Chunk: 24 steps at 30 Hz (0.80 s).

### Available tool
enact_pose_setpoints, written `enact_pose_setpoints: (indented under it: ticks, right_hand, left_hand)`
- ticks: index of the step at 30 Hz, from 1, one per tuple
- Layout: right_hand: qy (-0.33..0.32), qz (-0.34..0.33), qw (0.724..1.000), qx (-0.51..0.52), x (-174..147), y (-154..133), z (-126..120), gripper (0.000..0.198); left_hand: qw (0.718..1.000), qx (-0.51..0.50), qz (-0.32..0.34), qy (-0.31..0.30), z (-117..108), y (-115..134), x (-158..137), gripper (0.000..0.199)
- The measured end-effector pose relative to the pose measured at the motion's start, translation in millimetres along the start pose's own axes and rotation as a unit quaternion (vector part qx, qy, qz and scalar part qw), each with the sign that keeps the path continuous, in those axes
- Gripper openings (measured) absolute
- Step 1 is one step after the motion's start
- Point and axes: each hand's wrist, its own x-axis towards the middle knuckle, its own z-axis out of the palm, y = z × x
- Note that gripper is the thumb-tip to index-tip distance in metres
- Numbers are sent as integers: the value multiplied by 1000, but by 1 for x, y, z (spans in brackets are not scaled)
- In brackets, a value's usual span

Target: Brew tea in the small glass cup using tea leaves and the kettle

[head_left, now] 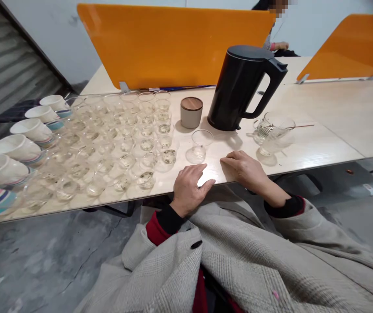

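Left hand (pixel 191 188) lies at the bench's (pixel 333 108) front edge, thumb spread from fingers; right hand (pixel 246 171) rests there, fingers drawn together, though whether pinching anything cannot be told. A lone clear, round-rimmed cup (pixel 199 151) stands just beyond the left hand, bare surface separating it from packed transparent cups (pixel 146 179). Behind: wood-lidded matte canister (pixel 191 117), smooth black kettle (pixel 233 91).

One head-worn camera looks forward and down over the nearby table (pixel 339 102).
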Motion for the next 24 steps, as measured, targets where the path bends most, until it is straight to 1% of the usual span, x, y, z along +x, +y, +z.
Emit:
enact_pose_setpoints:
  ticks: [2,4,6,8,10,12,16,18,20,22,24]
  right_hand:
    - [8,-6,1000,-18,-2,3,4,53]
    - [23,5,1000,-1,-1,8,6,44]
    - [45,21,997,64,2,14,6,30]
    - [79,32,987,134,8,18,4,21]
    - [113,38,978,169,14,19,1,20]
    - [133,47,975,173,19,19,-2,20]
    - [137,68,967,205,17,13,-4,17]
    - [138,99,953,252,18,9,-5,17]
    - [145,121,932,308,24,2,-7,18]
    - [163,116,914,352,40,-5,-9,18]
    - [189,94,901,379,62,-13,-9,16]
  left_hand:
    - [1000,7,2,1,0,0,0,43]
    - [1000,10,5,6,1,0,0,44]
    - [1000,12,6,8,2,0,0,44]
    - [1000,14,1,6,2,0,0,43]
    - [1000,18,-2,2,2,0,0,43]
    - [1000,21,-2,1,2,0,0,43]
    - [1000,19,-1,5,2,0,0,42]
    - [1000,20,1,5,2,0,0,42]
    - [1000,21,3,6,3,0,0,42]
    - [1000,22,4,6,3,0,-1,41]
    - [1000,23,4,6,4,-1,-1,41]
